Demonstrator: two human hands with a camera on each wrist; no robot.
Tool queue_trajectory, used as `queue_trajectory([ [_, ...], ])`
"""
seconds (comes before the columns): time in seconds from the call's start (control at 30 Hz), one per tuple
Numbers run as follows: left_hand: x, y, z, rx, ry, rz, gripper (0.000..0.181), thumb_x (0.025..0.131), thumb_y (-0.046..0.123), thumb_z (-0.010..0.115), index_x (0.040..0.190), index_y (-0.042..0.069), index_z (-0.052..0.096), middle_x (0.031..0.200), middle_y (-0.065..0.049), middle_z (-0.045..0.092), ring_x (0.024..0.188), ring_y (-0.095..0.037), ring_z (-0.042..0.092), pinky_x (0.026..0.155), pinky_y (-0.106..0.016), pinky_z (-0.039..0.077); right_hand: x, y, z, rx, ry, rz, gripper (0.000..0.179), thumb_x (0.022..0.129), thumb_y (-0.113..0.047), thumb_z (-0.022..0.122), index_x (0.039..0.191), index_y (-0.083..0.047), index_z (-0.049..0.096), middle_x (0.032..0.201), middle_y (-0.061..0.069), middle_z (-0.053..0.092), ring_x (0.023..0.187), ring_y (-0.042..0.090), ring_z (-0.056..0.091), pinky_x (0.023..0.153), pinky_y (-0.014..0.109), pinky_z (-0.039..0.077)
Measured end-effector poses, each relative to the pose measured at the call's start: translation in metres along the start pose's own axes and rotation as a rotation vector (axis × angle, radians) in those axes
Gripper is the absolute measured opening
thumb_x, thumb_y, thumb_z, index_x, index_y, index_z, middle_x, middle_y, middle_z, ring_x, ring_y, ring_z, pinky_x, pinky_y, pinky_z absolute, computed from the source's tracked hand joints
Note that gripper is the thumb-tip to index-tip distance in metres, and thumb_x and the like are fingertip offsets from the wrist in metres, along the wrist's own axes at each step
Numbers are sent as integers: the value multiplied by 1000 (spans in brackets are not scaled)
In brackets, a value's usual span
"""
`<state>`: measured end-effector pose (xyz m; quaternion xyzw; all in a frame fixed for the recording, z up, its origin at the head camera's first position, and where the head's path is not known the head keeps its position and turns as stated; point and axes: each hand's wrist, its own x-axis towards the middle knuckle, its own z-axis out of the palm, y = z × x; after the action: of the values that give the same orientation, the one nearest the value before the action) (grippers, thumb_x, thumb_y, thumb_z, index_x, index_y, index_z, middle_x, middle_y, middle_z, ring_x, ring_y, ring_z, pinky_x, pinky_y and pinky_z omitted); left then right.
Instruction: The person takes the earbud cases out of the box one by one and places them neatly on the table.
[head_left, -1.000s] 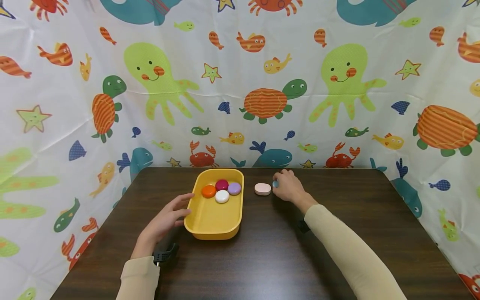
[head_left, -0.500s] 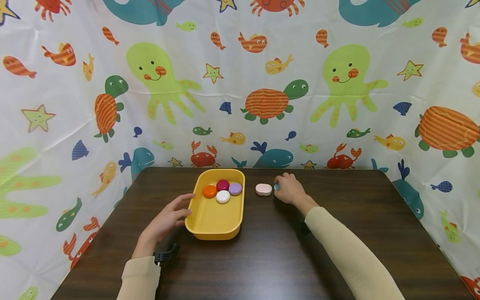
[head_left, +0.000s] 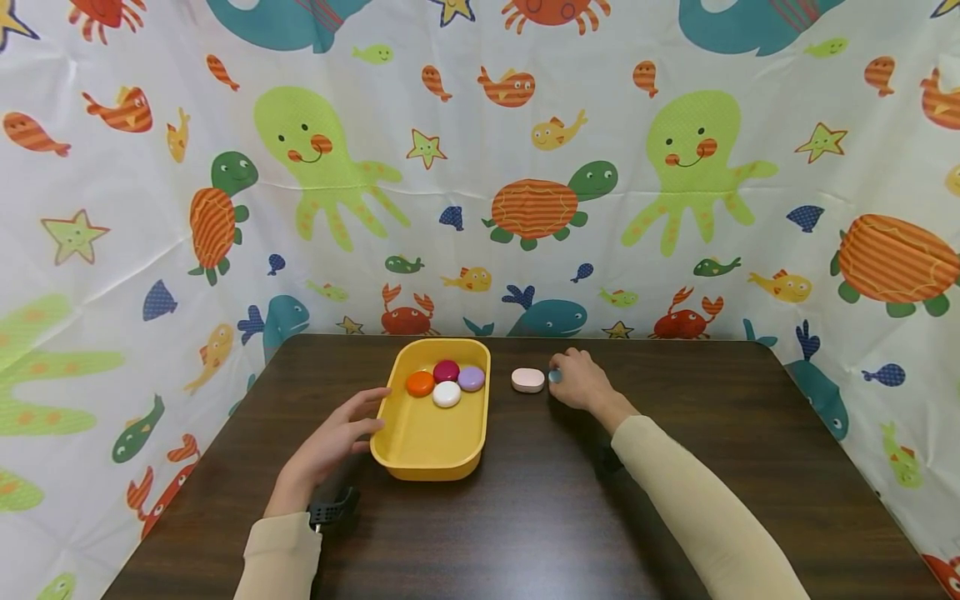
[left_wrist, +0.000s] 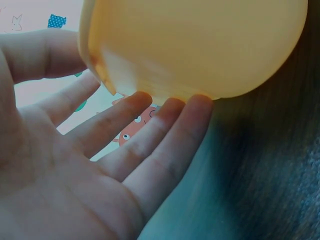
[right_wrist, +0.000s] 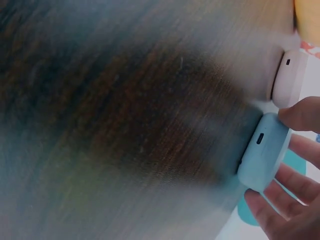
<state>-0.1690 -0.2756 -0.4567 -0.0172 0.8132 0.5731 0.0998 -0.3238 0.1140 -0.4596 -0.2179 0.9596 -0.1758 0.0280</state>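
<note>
My right hand pinches a light blue earbud case between thumb and fingers, on or just over the table. A small port slot shows on its side in the right wrist view; in the head view the hand hides most of it. Just left of it lies a pale pink earbud case, also with a slot. My left hand touches the left side of a yellow tray, its fingers spread against the outer wall. Inside the tray are an orange case, a magenta one, a lilac one and a white case.
The dark wooden table runs back to a white curtain printed with sea animals. This curtain also hangs along the left and right sides. A black strap is round the left wrist.
The head view has shifted slightly. Both hands, the tray and the cases otherwise stay about where they were, with the right hand holding the blue case throughout.
</note>
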Motion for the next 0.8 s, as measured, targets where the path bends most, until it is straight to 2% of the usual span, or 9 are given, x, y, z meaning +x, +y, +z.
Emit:
queue_trajectory([
  [0.47,-1,5,1,2,-20,12,60,104,19,54,158,11,30,163,-22,24,141,-44,38,107,-55,45,-3,0,-11,40,27,-20,30,95,-21,66,122,-7,68,122,14,58,119,34,50,95,53,51],
  [0.67,-1,4,0,2,-24,17,59,104,18,53,158,9,29,163,-24,24,140,-45,38,107,-56,45,-5,-8,-14,30,60,-46,32,95,-19,65,123,-5,69,120,14,60,114,33,52,91,52,52],
  [0.8,0,3,0,2,-18,7,58,104,18,52,158,10,30,163,-23,24,141,-44,38,107,-56,45,-8,-17,-17,42,81,-57,33,94,-20,66,124,-4,69,123,15,60,117,34,52,92,52,52],
])
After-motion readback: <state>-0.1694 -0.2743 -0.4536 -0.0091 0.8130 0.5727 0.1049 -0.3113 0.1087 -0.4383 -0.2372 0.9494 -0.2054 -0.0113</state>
